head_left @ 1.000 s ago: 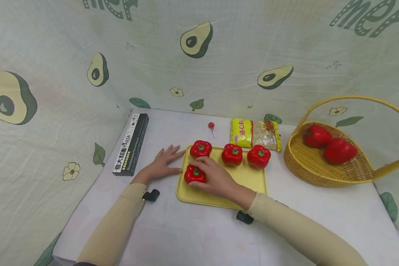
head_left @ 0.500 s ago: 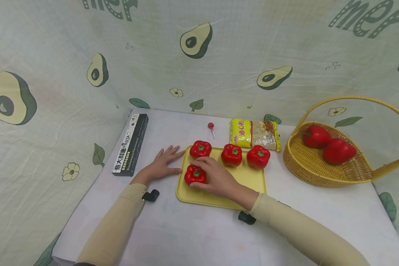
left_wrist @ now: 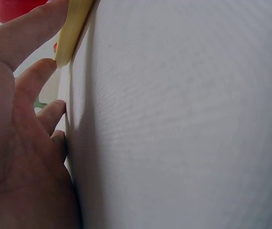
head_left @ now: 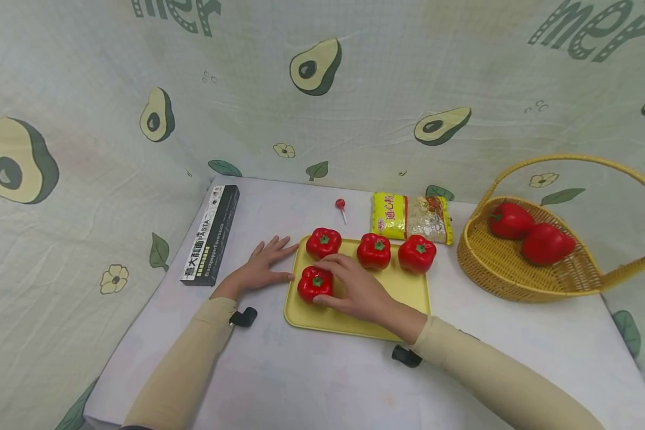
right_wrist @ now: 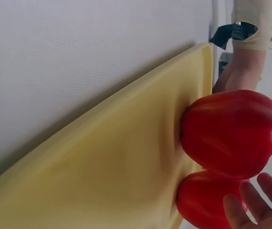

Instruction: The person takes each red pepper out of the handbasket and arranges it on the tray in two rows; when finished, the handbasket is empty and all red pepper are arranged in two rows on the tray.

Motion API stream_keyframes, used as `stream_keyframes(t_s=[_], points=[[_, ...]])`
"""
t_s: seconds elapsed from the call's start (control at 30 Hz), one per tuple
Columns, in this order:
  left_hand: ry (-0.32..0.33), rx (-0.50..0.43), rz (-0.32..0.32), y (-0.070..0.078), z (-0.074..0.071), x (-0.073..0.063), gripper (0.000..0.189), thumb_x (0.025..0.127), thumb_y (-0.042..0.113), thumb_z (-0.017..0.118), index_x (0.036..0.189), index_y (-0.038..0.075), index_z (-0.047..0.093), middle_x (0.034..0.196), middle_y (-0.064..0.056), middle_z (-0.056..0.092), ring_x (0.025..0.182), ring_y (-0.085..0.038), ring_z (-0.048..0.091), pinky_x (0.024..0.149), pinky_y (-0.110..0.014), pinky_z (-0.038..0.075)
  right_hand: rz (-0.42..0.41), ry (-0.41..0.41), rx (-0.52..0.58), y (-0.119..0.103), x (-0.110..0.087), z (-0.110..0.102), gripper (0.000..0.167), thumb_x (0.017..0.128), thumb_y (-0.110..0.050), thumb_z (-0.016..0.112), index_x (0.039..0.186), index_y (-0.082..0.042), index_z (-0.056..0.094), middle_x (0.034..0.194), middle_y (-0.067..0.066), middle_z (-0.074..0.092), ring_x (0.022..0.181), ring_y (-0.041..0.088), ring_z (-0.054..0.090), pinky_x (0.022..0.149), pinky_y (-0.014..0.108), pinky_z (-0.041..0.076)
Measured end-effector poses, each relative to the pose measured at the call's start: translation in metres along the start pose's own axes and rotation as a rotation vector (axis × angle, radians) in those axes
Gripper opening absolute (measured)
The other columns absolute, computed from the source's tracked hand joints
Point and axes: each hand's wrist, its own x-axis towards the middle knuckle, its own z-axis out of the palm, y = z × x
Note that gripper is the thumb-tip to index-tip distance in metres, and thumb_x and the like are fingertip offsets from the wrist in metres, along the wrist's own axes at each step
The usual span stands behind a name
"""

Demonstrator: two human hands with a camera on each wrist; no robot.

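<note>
In the head view, a yellow tray [head_left: 333, 321] bears several red bell peppers. My right hand [head_left: 361, 292] is around the right side of the near-left bell pepper [head_left: 313, 285], fingers and thumb spread. The right wrist view shows that pepper [right_wrist: 231, 133] resting on the tray, with a gap between it and the fingers [right_wrist: 257, 202]. Behind it sits another bell pepper [head_left: 322, 243]; two more, a middle one [head_left: 373, 251] and a right one [head_left: 416, 255], stand along the tray's far edge. My left hand [head_left: 256, 273] lies flat on the table, thumb and index fingertips at the tray's left rim.
A black pasta box [head_left: 211, 236] lies left of the tray. Beyond the tray are a lollipop [head_left: 341, 206] and a yellow bag of macaroni [head_left: 411, 217]. At the right stands a wicker basket [head_left: 505, 283] holding two red peppers [head_left: 548, 243]. A patterned cloth hangs behind the table.
My right hand's fingers and thumb have loosened from the near-left bell pepper, and the hand has drawn slightly right. That pepper stays in place on the tray. My left hand has not moved.
</note>
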Motion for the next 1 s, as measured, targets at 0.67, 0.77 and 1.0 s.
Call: stream_keyframes(t_s=[0.67, 0.77, 1.0], points=[[-0.007, 0.005, -0.015, -0.001, 0.001, 0.000, 0.082, 0.089, 0.048, 0.073, 0.159, 0.031, 0.036, 0.170, 0.001, 0.018, 0.158, -0.023, -0.002, 0.125, -0.049, -0.008, 0.061, 0.073, 0.055, 0.010, -0.028, -0.024, 0.061, 0.087, -0.039, 0.081, 0.142, -0.020, 0.059, 0.140, -0.003, 0.055, 0.129, 0.017, 0.052, 0.102, 0.045, 0.053], [-0.008, 0.005, -0.017, -0.001, 0.001, 0.000, 0.082, 0.089, 0.048, 0.073, 0.159, 0.031, 0.035, 0.170, 0.001, 0.018, 0.158, -0.023, -0.002, 0.125, -0.048, -0.008, 0.069, 0.087, 0.056, 0.012, -0.034, -0.028, 0.059, 0.088, -0.037, 0.080, 0.141, -0.021, 0.059, 0.140, -0.003, 0.055, 0.129, 0.018, 0.052, 0.102, 0.046, 0.053], [0.000, -0.001, -0.009, 0.000, 0.001, 0.000, 0.083, 0.088, 0.049, 0.074, 0.159, 0.029, 0.037, 0.170, -0.002, 0.020, 0.158, -0.026, -0.001, 0.125, -0.051, -0.008, 0.081, 0.120, 0.052, 0.018, -0.045, -0.042, 0.057, 0.090, -0.035, 0.078, 0.141, -0.022, 0.058, 0.140, -0.001, 0.056, 0.127, 0.020, 0.054, 0.101, 0.047, 0.053]])
